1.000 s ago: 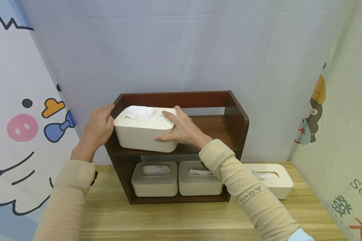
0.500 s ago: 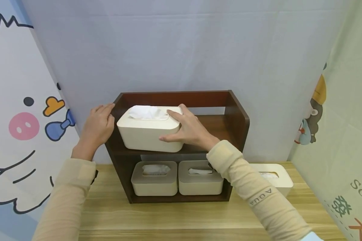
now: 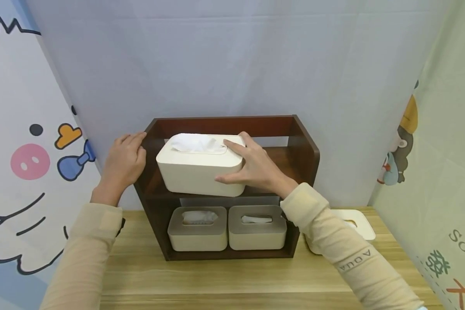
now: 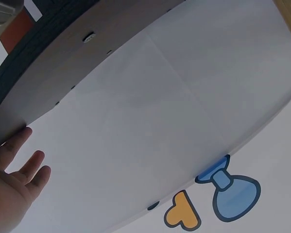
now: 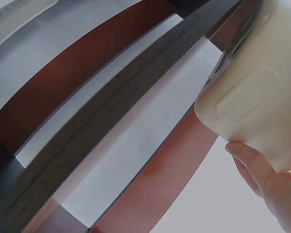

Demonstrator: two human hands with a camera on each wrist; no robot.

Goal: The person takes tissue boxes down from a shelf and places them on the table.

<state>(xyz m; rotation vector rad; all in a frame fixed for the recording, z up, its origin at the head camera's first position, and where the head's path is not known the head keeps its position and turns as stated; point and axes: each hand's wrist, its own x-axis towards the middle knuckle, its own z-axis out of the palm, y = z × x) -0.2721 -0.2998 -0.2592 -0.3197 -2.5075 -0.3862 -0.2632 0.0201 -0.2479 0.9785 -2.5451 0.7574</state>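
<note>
In the head view, my right hand [image 3: 255, 168] grips the right end of a cream tissue box [image 3: 199, 176], its thumb on the front and its fingers on the top. A white tissue [image 3: 195, 143] lies over the box's slot. The box sits at the upper level of a dark brown two-tier shelf [image 3: 306, 155], front towards me. Seen from the right wrist, fingers [image 5: 252, 160] press against the box's end. My left hand [image 3: 124, 165] rests on the shelf's left side panel, its fingers [image 4: 33, 170] fairly straight in the left wrist view.
Two more tissue boxes, a left one [image 3: 197, 241] and a right one [image 3: 257, 239], stand side by side on the lower tier. Another tissue box [image 3: 366, 228], partly behind my right sleeve, is on the wooden table [image 3: 201, 280]. A pale curtain [image 3: 232, 64] hangs behind.
My right hand has brought the tissue box rightwards along the upper tier, away from the left panel. The left hand stays in place on the shelf.
</note>
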